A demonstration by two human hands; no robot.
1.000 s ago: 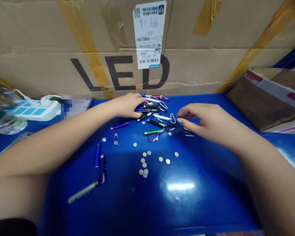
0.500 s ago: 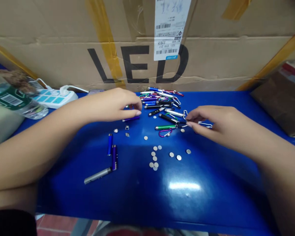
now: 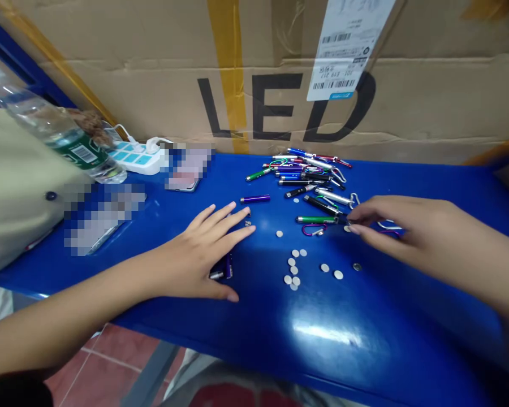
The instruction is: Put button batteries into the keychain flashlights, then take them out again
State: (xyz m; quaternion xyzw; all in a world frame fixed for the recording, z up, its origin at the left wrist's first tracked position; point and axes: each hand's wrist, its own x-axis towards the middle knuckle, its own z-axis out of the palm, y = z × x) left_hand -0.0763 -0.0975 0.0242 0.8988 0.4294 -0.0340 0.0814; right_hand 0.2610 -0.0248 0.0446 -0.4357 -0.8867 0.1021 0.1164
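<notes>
My left hand [image 3: 199, 254] lies flat and spread on the blue table [image 3: 365, 339], its palm over dark blue mini flashlights [image 3: 223, 267] that it partly hides. A purple flashlight [image 3: 255, 199] lies beyond its fingertips. My right hand [image 3: 394, 226] is curled at the right of a heap of mixed flashlights and carabiners [image 3: 309, 178]. Its fingertips are next to a green flashlight [image 3: 316, 219] and a purple carabiner [image 3: 313, 229]. A silver carabiner [image 3: 388, 226] shows under that hand. Silver button cells [image 3: 292, 271] are scattered in front of the heap.
A large cardboard box [image 3: 280, 73] printed LED stands behind the table. At the left are a white power strip [image 3: 136, 157], a water bottle [image 3: 63, 135], a beige cloth [image 3: 17, 186] and a pixelated phone [image 3: 185, 169]. The tiled floor [image 3: 110, 362] shows below the table's front edge.
The view has swung, so everything sits further right and more floor shows. My left hand has moved nearer and spread over the dark flashlights, hiding the silver one. My right hand has shifted right.
</notes>
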